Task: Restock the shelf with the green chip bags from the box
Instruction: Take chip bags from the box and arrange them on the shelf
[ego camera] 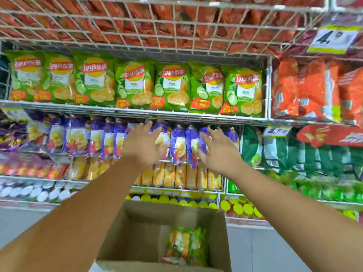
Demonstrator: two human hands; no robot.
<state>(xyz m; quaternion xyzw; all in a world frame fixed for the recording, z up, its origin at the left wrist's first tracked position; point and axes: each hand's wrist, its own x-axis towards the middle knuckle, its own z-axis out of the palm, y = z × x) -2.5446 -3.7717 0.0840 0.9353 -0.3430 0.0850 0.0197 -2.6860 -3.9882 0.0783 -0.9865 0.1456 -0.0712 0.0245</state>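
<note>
Your left hand and right hand hang empty, fingers spread; remaining glossy green chip bags stand upright directly below in the brown cardboard box.

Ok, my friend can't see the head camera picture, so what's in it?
Two empty hands, left hand and right hand, reach up with fingers spread toward a store shelf lined with green chip bags. Below, an open cardboard box holds a few more green bags.
</note>
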